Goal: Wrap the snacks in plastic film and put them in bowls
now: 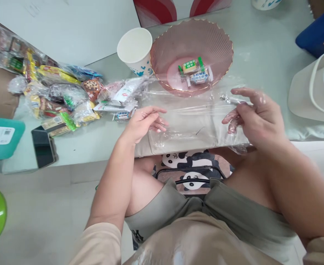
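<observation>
A large sheet or bag of clear plastic (184, 123) lies spread along the table's front edge, between my hands. My left hand (143, 123) is at its left side, fingers stretched out and apart, the fingertips close to or touching the film. On the other side, my right hand (261, 116) has its index finger extended, while the thumb and the other fingers close on crumpled clear plastic. Shiny film covers some of those fingers. Behind the film stands a pink ribbed bowl (219, 55) with a gold rim, holding a green-wrapped snack (189, 66) and a white-and-blue wrapped snack (200, 76).
A heap of packaged snacks (70, 90) lies left, beside a dark phone (43, 147) and a teal container (3, 138). A paper cup (136, 51) touches the bowl's left side. White plastic tubs (302, 88) and a blue container (316, 33) stand right.
</observation>
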`<state>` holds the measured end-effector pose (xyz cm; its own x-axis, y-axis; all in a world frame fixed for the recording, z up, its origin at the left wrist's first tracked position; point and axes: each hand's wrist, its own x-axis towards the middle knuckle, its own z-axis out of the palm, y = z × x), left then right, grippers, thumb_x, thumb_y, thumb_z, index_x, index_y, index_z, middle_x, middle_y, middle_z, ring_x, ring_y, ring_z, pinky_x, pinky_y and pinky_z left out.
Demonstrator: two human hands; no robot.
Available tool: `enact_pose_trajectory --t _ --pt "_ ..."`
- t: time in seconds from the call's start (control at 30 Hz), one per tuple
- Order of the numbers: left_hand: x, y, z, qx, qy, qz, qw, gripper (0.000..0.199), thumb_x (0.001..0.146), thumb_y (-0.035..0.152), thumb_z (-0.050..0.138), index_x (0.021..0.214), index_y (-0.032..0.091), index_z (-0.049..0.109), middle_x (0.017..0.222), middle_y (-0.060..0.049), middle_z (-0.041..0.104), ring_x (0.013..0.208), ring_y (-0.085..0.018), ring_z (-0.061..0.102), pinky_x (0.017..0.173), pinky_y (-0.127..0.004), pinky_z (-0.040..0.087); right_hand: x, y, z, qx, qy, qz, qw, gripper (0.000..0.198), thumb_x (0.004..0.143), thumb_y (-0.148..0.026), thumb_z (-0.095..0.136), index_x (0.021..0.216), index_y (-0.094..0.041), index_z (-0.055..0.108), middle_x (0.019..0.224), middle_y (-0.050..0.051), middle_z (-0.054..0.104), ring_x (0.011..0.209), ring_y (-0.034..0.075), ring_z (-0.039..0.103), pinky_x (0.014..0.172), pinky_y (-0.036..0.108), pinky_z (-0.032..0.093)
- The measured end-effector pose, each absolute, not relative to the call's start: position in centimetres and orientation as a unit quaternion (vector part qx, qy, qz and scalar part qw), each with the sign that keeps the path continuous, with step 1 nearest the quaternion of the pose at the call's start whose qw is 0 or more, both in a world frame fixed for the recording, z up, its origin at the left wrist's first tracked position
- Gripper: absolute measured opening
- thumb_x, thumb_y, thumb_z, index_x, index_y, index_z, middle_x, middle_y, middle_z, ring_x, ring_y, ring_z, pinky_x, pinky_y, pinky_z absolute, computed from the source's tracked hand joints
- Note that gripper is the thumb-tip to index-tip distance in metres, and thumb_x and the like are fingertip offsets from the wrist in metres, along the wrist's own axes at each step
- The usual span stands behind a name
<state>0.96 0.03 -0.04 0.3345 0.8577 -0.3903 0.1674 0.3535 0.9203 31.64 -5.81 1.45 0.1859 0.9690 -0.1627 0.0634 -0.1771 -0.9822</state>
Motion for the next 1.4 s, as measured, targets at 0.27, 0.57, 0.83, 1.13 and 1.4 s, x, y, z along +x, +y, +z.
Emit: enact_pose_trajectory --t 0.27,0.57,0.83,1.13,1.4 --pt "0.7 0.4 0.7 0.451 0.480 0.335 0.674 0.033 0.085 0.034 0.066 0.116 0.022 0.066 0.060 0.001 0.073 0.032 -0.011 0.057 0.029 -0.015 0.022 32.8 -5.8 1.7 -0.600 -0.477 0.460 0.448 0.017 0.095 -0.032 0.068 0.111 -0.027 0.068 0.057 -0.006 0.066 0.040 0.012 0.059 0.044 0.025 0.049" --pt "-0.2 1.1 0.2 0.413 0.426 0.363 0.719 0.016 0.074 0.025 0.077 0.071 0.017 0.064 0.071 -0.003 0.076 0.048 -0.014 0.069 0.040 -0.019 0.048 33.8 -5.3 0.3 -0.518 -0.533 0.431 0.511 0.040 0.084 -0.059 0.079 0.076 -0.022 0.067 0.089 0.004 0.073 0.058 0.010 0.065 0.052 0.028 0.053" --pt "0.6 0.8 0.5 0.443 0.482 0.366 0.661 0.023 0.063 0.008 0.061 0.076 0.017 0.077 0.087 -0.004 0.080 0.068 -0.013 0.073 0.063 -0.022 0.057 34.6 -5.6 1.2 -0.469 -0.625 0.414 0.467 0.020 0.079 -0.037 0.086 0.064 -0.027 0.076 0.117 0.006 0.062 0.083 0.016 0.065 0.085 0.044 0.056" --pt "0.1 1.5 -1.0 0.534 0.485 0.375 0.582 0.026 0.078 0.021 0.056 0.072 0.018 0.080 0.097 -0.008 0.080 0.094 -0.021 0.073 0.083 -0.033 0.059 37.0 -5.4 0.6 -0.482 -0.750 0.375 0.253 0.022 0.087 -0.032 0.061 0.088 -0.035 0.083 0.112 0.008 0.070 0.120 0.032 0.065 0.080 0.044 0.058" --pt "0.4 2.0 -2.8 0.586 0.456 0.404 0.534 0.056 0.065 0.028 0.090 0.116 0.024 0.069 0.138 -0.006 0.067 0.113 -0.023 0.072 0.091 -0.032 0.059 34.5 -5.4 1.0 -0.638 -0.667 0.321 0.213 0.057 0.075 -0.053 0.072 0.124 -0.023 0.068 0.117 0.012 0.072 0.081 0.024 0.068 0.079 0.045 0.056"
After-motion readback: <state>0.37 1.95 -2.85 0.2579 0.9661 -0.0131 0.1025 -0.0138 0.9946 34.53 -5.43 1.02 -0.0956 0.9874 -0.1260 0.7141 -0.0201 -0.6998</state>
